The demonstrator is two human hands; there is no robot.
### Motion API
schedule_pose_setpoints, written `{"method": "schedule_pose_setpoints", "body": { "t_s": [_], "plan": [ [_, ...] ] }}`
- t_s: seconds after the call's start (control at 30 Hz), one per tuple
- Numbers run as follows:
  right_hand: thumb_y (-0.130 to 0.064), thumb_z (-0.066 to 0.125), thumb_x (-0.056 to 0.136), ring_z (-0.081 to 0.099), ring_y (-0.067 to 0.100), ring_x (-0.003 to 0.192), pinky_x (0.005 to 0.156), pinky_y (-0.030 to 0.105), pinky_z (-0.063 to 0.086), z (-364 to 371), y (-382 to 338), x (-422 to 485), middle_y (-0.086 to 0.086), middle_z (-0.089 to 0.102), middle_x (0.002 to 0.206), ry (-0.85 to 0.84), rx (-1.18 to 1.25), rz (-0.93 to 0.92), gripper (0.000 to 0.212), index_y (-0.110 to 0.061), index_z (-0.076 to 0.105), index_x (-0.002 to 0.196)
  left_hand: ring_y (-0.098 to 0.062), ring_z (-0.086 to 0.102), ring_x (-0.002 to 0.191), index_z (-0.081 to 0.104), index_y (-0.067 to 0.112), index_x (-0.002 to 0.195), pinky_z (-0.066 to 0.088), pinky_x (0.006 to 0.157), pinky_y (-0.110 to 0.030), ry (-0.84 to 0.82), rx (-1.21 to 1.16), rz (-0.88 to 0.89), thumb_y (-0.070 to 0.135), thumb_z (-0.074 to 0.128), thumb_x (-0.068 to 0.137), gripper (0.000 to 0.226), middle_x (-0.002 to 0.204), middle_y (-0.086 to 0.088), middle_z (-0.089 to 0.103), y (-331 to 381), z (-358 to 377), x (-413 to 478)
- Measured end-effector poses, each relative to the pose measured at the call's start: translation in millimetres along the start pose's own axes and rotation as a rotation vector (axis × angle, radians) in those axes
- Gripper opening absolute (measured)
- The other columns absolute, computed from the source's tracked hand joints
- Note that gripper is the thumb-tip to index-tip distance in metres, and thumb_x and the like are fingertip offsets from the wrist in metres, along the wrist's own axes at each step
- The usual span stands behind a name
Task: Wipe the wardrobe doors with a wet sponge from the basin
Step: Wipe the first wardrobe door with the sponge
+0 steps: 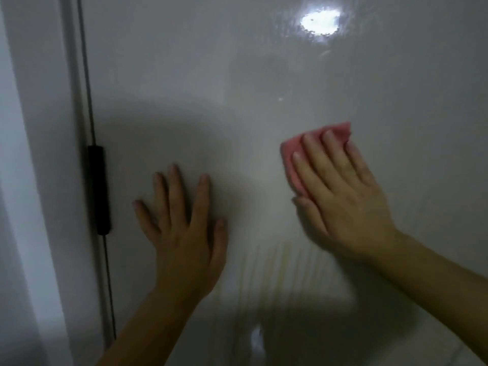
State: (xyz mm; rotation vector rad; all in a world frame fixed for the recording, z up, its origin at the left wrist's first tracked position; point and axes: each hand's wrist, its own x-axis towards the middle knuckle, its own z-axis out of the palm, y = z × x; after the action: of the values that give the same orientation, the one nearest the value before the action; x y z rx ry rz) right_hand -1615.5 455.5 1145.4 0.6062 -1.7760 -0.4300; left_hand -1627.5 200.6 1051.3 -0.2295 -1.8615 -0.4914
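Right hand (340, 196): flat, fingers spread over the pink sponge (293, 154), pinning it to the door (396, 88) so it wipes evenly.
Left hand (184, 228): empty, palm flat on the door, likely bracing it.
Hinge (99, 190): just left.

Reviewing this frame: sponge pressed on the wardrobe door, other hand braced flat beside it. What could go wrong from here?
1. The left hand lies bare on the glossy door, so it may leave prints on the surface.
2. The right hand covers most of the pink sponge; faint vertical streaks below suggest uneven wiping or drips.
3. Pushing near the black handle edge could shift the door.
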Motion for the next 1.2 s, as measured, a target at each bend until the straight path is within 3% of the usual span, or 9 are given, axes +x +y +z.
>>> {"method": "schedule_pose_setpoints", "body": {
  "t_s": [0.07,0.23,0.43,0.6,0.8,0.97,1.03,1.13,1.2],
  "plan": [
    [-0.035,0.050,0.102,0.013,0.041,0.155,0.126,0.056,0.010,2.1,-4.5,-6.9,0.018,0.016,0.166,0.016,0.040,0.052,0.067,-0.008,0.027,0.158,-0.040,0.004,0.157,0.033,0.014,0.158,0.005,0.118,-0.072,0.001,0.010,0.016,0.038,0.045,0.096,0.068,0.167,-0.025,0.011,7.7,-1.0,1.8],
    [-0.037,0.053,0.102,0.023,0.033,0.154,0.126,0.050,0.018,6.5,-15.6,-61.8,0.012,0.027,0.165,-0.115,0.063,-0.223,0.064,-0.011,0.035,0.157,-0.041,0.010,0.156,0.037,0.012,0.154,0.012,0.120,-0.067,-0.020,-0.010,0.191,0.031,0.048,0.093,0.066,0.166,-0.026,0.017,39.6,2.5,10.4],
    [-0.033,0.048,0.101,0.009,0.040,0.156,0.126,0.056,0.008,-8.8,52.8,-53.5,0.019,0.015,0.165,0.042,0.054,0.214,0.067,-0.007,0.024,0.158,-0.042,0.017,0.154,0.042,0.012,0.151,0.018,0.120,-0.064,-0.062,-0.001,0.369,0.029,0.049,0.091,0.063,0.165,-0.024,0.022,78.9,13.9,11.4],
    [-0.034,0.052,0.101,0.020,0.035,0.155,0.126,0.052,0.014,3.2,33.6,-126.1,0.013,0.022,0.165,-0.101,0.040,-0.084,0.063,-0.010,0.033,0.156,-0.042,0.016,0.155,0.041,0.014,0.153,0.018,0.120,-0.065,-0.098,0.025,0.387,0.032,0.047,0.093,0.063,0.166,-0.024,0.020,108.1,22.9,7.2],
    [-0.037,0.041,0.103,0.007,0.039,0.156,0.126,0.055,0.005,-12.0,87.3,-102.1,0.020,0.010,0.165,0.019,0.034,0.340,0.067,-0.005,0.021,0.158,-0.040,0.017,0.155,0.041,0.012,0.153,0.019,0.118,-0.067,-0.110,0.051,0.407,0.032,0.047,0.092,0.065,0.166,-0.022,0.023,136.0,29.3,6.7],
    [-0.040,0.049,0.103,0.015,0.035,0.156,0.127,0.052,0.011,-6.9,70.2,-165.1,0.015,0.017,0.166,-0.123,0.035,0.038,0.069,-0.007,0.026,0.158,-0.038,0.016,0.156,0.036,0.013,0.155,0.018,0.120,-0.064,-0.142,0.017,0.481,0.033,0.046,0.094,0.065,0.167,-0.020,0.021,170.1,41.8,3.7],
    [-0.042,0.045,0.104,0.012,0.034,0.157,0.127,0.051,0.008,-13.2,96.0,-160.7,0.015,0.014,0.166,-0.107,-0.004,0.128,0.069,-0.007,0.023,0.159,-0.037,0.017,0.156,0.036,0.012,0.154,0.017,0.121,-0.062,-0.149,0.013,0.492,0.033,0.046,0.093,0.065,0.167,-0.019,0.021,182.3,46.3,1.8],
    [-0.045,0.035,0.104,0.000,0.035,0.157,0.128,0.050,-0.001,-23.0,133.1,-147.5,0.017,-0.001,0.167,-0.053,-0.007,0.456,0.074,-0.005,0.007,0.160,-0.037,0.017,0.155,0.039,0.012,0.153,0.015,0.123,-0.060,-0.151,0.016,0.507,0.032,0.045,0.093,0.064,0.166,-0.019,0.022,201.4,53.3,1.4],
    [-0.046,0.034,0.104,-0.003,0.037,0.157,0.128,0.049,-0.003,-23.2,128.6,-164.3,0.018,-0.006,0.167,-0.055,0.047,0.504,0.077,-0.004,0.001,0.160,-0.038,0.016,0.156,0.041,0.011,0.152,0.014,0.123,-0.060,-0.156,0.013,0.525,0.032,0.045,0.093,0.063,0.167,-0.020,0.022,214.0,57.4,2.8]
  ]
}}
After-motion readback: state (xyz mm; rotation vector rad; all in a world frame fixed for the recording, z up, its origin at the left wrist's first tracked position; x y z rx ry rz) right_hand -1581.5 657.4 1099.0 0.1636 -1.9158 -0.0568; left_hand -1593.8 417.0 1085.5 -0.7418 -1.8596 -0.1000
